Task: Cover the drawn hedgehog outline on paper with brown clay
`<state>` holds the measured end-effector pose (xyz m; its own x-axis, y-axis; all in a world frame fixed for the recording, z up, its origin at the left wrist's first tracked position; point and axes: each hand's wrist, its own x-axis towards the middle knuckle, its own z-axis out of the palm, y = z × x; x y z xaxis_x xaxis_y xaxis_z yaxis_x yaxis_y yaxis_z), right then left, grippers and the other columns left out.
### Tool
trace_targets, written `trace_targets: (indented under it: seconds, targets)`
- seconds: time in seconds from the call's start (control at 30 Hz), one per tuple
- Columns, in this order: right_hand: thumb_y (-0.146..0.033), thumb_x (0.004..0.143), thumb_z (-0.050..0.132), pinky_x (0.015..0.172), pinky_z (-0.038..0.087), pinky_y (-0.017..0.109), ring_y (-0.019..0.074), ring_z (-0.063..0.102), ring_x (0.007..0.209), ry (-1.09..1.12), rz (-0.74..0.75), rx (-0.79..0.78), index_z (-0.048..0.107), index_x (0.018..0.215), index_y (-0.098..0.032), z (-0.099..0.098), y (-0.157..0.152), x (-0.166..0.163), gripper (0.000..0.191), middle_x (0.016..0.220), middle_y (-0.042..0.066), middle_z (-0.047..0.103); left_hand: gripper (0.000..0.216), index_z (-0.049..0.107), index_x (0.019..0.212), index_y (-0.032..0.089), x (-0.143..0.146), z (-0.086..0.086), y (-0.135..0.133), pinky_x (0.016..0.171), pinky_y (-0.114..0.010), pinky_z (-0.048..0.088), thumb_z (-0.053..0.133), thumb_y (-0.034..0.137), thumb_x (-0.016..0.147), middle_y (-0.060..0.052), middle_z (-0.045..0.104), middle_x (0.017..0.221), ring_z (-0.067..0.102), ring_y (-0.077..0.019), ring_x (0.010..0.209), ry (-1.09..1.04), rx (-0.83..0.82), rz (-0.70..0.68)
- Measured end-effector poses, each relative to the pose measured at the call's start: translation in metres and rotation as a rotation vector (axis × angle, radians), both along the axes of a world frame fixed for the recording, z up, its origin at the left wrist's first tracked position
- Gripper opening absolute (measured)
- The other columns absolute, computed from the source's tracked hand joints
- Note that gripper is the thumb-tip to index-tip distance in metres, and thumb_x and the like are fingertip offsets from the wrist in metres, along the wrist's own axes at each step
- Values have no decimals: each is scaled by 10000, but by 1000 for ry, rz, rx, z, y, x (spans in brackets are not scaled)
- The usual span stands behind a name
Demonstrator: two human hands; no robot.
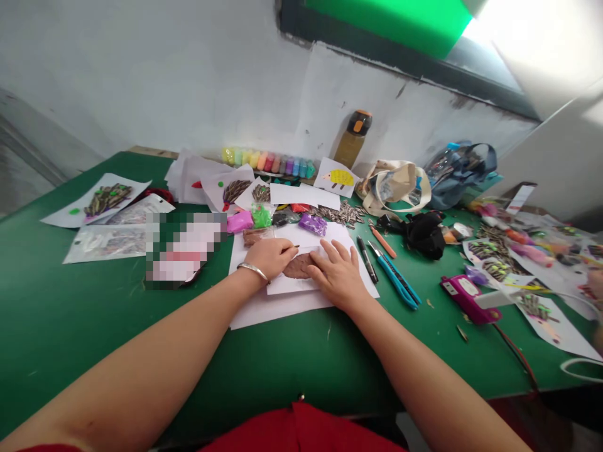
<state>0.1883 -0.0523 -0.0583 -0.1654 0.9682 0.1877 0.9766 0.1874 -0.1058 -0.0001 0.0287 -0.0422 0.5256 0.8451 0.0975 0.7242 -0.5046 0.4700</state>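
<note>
A flat oval of brown modelling clay (298, 267) lies on a small white sheet (287, 287), on top of larger white paper (245, 314). My left hand (269, 256) is closed at the clay's left side, its thumb and forefinger pinching a small dark piece that looks like a sunflower seed (296, 247). With fingers spread, my right hand (340, 274) rests on the paper, its thumb and forefinger touching the clay's right end. Behind the hands lie a brown clay packet (257, 236), a purple clay packet (313, 225) and a heap of sunflower seeds (346, 214).
A black pen (367, 259) and a blue utility knife (394, 276) lie right of the paper. To the left is a blurred-out phone-like object (186, 251). A bottle (351, 139) stands at the wall. Finished seed pictures (110, 198) and a magenta glue gun (468, 300) flank the workspace.
</note>
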Motion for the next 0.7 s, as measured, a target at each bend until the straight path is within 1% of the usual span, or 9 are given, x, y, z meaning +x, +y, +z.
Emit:
trace_targets:
  seconds: [0.07,0.2,0.27,0.37,0.43,0.53,0.6,0.63,0.7]
  targets:
    - [-538,953,338,1071,166,675,362,292,1380,13,0,2,600,1238,-328,0,0,1,440,1484,65,419,380,661,709,206,0,0,0,620,-298,350,407,410,904,-43,703,782,595,-201,736,3,7,2]
    - [-530,953,338,1083,197,647,342,289,1389,69,-32,5,520,1341,-318,1,-1,2,478,1545,85,313,382,675,730,208,-1,0,0,626,-297,364,406,418,902,-48,712,803,604,-210,763,13,16,9]
    - [-533,951,342,1086,178,654,342,287,1390,78,-29,-2,546,1313,-334,1,0,2,461,1531,71,344,373,674,728,210,-1,1,0,630,-299,366,411,411,899,-49,714,813,610,-215,774,18,14,12]
    - [-542,950,341,1081,152,673,356,286,1388,103,-10,-19,630,1206,-350,-1,2,2,431,1478,41,431,365,670,721,212,1,2,1,627,-300,362,416,407,897,-50,717,822,614,-220,784,31,5,23]
    - [-542,955,325,1078,178,668,352,312,1378,182,-11,-28,628,1224,-338,-1,4,5,453,1466,55,448,362,668,720,214,2,2,1,619,-298,355,420,412,894,-48,716,817,615,-220,779,44,-5,34]
    - [-511,982,244,1106,263,566,287,358,1371,424,-9,-16,539,1349,-261,-2,5,18,533,1476,103,431,360,669,729,217,3,3,1,609,-297,344,421,422,891,-47,717,823,613,-221,778,64,-17,49]
    - [-499,992,195,1120,297,480,246,358,1378,558,5,-16,514,1375,-221,-1,3,28,571,1484,111,418,361,666,733,217,3,4,1,609,-298,339,417,425,893,-49,716,833,612,-223,786,73,-21,49]
    - [-511,989,208,1126,299,460,238,357,1380,566,19,-25,532,1360,-230,0,1,32,567,1490,97,412,363,664,733,218,2,4,1,609,-299,337,414,426,895,-48,715,835,612,-224,789,76,-23,45]
    - [-531,980,249,1139,277,463,243,334,1391,517,76,-51,552,1341,-269,2,-5,38,539,1516,68,375,368,662,733,220,2,5,1,611,-299,337,409,429,899,-47,713,830,611,-224,789,84,-27,40]
